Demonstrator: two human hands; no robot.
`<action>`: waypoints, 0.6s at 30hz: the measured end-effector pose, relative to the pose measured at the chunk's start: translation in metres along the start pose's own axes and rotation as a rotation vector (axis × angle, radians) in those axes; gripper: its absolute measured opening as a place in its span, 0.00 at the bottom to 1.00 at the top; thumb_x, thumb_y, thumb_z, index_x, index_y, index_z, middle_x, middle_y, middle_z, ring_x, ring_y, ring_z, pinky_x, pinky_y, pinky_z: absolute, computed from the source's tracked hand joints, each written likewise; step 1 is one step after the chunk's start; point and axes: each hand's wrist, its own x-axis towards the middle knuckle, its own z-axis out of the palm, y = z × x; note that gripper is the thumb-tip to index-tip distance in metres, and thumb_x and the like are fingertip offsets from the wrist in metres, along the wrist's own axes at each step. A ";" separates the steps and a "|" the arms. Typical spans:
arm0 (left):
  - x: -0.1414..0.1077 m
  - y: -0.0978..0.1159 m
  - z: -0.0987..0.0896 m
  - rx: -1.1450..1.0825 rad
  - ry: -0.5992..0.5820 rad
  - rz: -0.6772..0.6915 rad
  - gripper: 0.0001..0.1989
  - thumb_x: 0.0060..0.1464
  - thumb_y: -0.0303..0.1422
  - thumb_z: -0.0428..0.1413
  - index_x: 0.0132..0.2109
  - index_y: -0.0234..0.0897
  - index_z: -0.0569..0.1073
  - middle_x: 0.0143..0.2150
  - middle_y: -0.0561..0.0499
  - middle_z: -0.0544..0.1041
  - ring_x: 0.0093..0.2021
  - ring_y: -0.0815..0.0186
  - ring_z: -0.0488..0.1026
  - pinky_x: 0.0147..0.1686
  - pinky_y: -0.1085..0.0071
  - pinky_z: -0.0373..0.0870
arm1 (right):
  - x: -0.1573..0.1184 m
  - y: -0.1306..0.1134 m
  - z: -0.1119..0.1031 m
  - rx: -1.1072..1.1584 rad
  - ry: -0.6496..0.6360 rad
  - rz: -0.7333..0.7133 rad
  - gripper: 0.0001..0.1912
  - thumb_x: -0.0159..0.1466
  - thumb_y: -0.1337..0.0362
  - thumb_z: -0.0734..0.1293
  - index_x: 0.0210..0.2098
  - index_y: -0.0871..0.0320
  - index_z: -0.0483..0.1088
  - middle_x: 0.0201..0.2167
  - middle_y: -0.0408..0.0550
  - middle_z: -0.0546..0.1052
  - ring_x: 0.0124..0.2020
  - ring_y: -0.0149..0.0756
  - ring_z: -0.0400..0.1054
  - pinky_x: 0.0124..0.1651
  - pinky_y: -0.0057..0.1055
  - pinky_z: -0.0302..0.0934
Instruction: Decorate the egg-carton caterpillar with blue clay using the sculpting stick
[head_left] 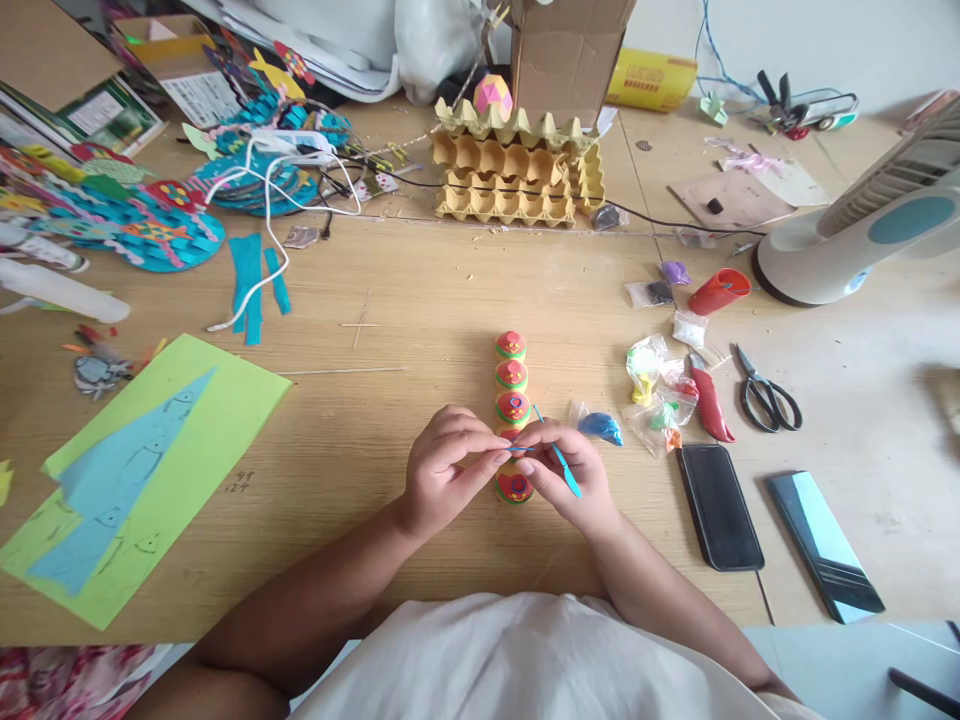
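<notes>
Over a row of small rounded figures, red on top with green rims, my two hands meet fingertip to fingertip. My left hand is closed in a pinch on a thin blue clay strand. The strand's other end is at the fingertips of my right hand, which also holds a blue plastic modelling tool tucked between its fingers. The far figure shows yellow marks, and the middle figure bears a blue ring. Nearest me, another figure also has blue on it. One figure is mostly hidden behind my fingers.
Blue clay in a bag lies right of my hand. Beyond are clay bags, a red utility knife, scissors and two phones. Green paper lies left; egg cartons and a fan stand farther back.
</notes>
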 end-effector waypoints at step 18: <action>0.000 -0.002 0.002 -0.015 -0.030 0.042 0.08 0.59 0.30 0.66 0.46 0.39 0.79 0.37 0.50 0.81 0.38 0.64 0.76 0.42 0.64 0.74 | 0.002 -0.003 0.001 -0.013 0.038 -0.062 0.03 0.68 0.62 0.73 0.39 0.53 0.77 0.35 0.47 0.82 0.35 0.33 0.76 0.38 0.31 0.71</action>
